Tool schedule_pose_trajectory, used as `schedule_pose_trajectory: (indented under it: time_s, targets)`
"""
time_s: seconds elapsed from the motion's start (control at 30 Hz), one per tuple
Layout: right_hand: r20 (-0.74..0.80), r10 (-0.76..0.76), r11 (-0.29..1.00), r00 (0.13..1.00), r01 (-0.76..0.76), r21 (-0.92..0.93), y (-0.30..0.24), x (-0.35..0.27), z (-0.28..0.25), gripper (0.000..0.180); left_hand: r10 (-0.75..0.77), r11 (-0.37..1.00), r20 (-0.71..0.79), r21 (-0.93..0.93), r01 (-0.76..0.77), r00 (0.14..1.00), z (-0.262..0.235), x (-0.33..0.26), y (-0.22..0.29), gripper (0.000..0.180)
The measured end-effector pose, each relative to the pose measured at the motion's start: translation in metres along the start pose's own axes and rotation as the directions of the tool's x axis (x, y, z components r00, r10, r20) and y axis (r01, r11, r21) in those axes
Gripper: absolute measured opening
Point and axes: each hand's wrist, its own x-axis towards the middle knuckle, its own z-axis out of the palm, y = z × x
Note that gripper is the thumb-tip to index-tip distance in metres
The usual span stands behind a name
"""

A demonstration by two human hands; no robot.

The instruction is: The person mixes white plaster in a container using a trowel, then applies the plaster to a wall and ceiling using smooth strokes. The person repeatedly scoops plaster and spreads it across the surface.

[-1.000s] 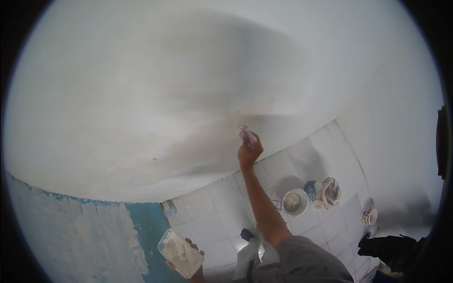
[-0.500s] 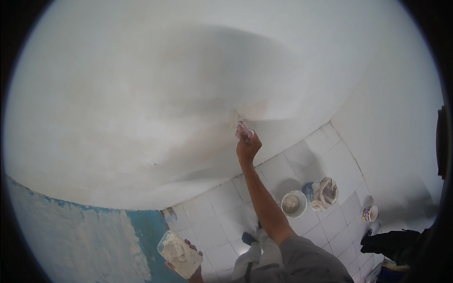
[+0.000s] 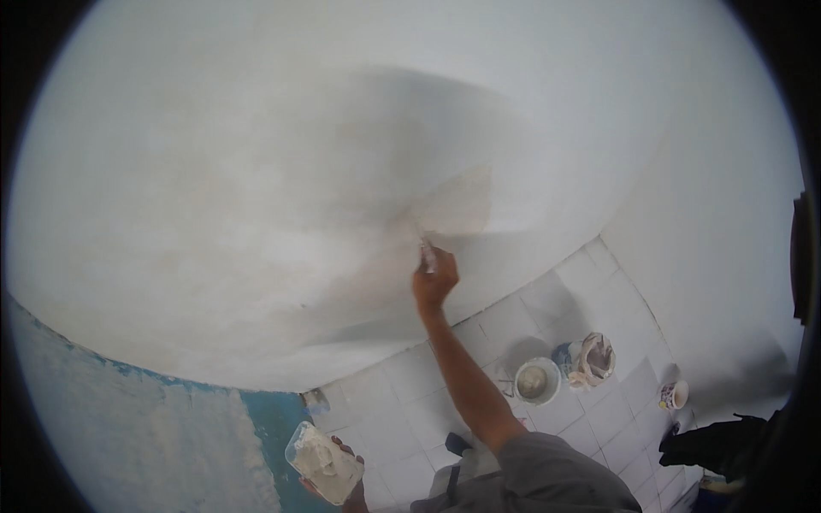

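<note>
Fingers point(image 3: 438, 275) of the right hand point(image 3: 434, 282) are clamping a putty knife point(image 3: 425, 249), blade pointing up the wall point(image 3: 256, 214); left hand point(image 3: 338, 483) is gripping a loaded hawk point(image 3: 323, 462) low down

Room under renovation, freshly plastered wall point(image 3: 256, 214), tiled floor point(image 3: 402, 410), plaster bucket point(image 3: 536, 381)

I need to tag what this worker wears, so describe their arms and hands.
The right hand is bare, no glove, and the forearm is uncovered up to a grey short sleeve at the shoulder. The left hand also looks ungloved; only its fingers show at the lower edge, so its sleeve cannot be seen.
</note>
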Motion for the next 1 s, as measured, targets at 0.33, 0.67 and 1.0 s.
schedule_pose_trajectory:
  time_s: [0.33,0.67,1.0]
  targets:
    - [-0.276,0.215,0.918,0.937,-0.098,0.384,0.083,0.126,-0.023,0.014,-0.003,1.000,0.045,0.028,0.002,0.999,0.010,0.001,0.008,0.093]
    - [-0.042,0.145,0.987,0.989,-0.141,0.072,-0.024,0.036,0.004,0.016,0.077,0.983,-0.073,0.174,-0.063,0.994,0.002,-0.008,0.017,0.089]
    - [-0.120,-0.183,0.953,0.976,0.146,-0.267,-0.028,0.140,0.017,0.042,-0.026,0.991,0.190,0.131,0.000,0.981,-0.041,0.002,0.047,0.089]
